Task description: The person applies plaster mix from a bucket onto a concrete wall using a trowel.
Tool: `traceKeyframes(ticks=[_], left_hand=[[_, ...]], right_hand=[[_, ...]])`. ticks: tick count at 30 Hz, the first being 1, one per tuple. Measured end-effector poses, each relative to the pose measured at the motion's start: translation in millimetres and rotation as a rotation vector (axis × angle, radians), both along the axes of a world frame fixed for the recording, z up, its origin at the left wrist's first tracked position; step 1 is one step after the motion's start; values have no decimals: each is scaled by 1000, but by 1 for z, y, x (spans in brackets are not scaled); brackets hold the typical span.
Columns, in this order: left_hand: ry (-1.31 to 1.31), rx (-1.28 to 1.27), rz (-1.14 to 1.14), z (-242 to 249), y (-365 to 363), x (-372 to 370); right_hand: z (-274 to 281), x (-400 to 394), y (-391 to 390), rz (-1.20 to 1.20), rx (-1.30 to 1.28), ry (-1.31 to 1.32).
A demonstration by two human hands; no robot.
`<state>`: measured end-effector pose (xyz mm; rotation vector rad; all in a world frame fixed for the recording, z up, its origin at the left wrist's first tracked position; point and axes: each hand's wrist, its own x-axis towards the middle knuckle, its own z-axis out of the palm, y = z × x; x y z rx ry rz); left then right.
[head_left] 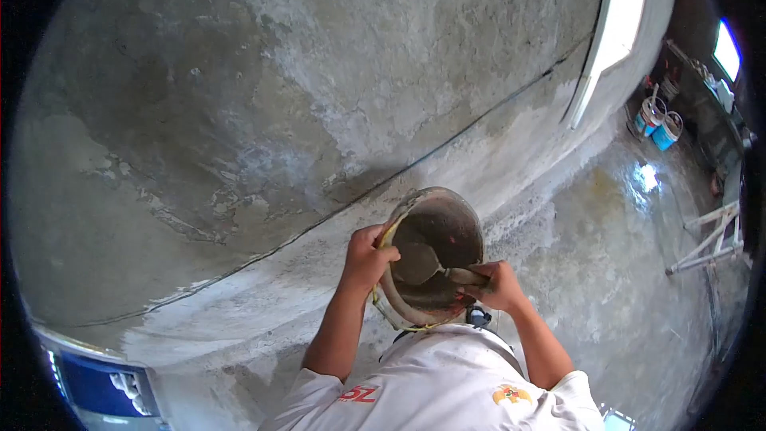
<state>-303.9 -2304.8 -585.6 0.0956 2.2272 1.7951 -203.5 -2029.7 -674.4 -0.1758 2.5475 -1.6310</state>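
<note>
In front of my chest is a round bucket [465,201], its mouth facing me and its inside coated with grey mortar. My left hand [372,258] grips the bucket's left rim, the thumb over the edge. A yellowish cord [381,313] hangs along the rim below that hand. My right hand [496,286] is closed around the handle of a trowel [418,264], at the bucket's right side. The trowel's rounded blade lies inside the bucket, smeared with mortar. Some of the right fingers are hidden behind the rim and handle.
A rough grey plastered wall [335,56] rises ahead, crossed by a dark cable [415,162]. To the right, paint-type buckets [659,123] stand on the concrete floor [590,271], near a metal frame [710,241]. A bright window opening [618,24] is at upper right.
</note>
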Motion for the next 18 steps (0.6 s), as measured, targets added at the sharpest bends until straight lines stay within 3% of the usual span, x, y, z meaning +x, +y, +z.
traceKeyframes(ticks=[2, 4, 7, 10, 14, 18], left_hand=[[-8, 48, 47, 8, -1, -4], [-30, 254, 233, 19, 4, -1], [14, 359, 298, 39, 15, -4], [43, 375, 367, 60, 31, -3], [88, 398, 420, 91, 51, 5], [70, 410, 528, 99, 50, 7]], right_hand=[[29, -14, 20, -47, 11, 1], [42, -27, 45, -35, -8, 67], [93, -44, 82, 14, 347, 432], [130, -57, 105, 35, 484, 479], [149, -70, 126, 71, 367, 368], [144, -83, 133, 115, 541, 580]])
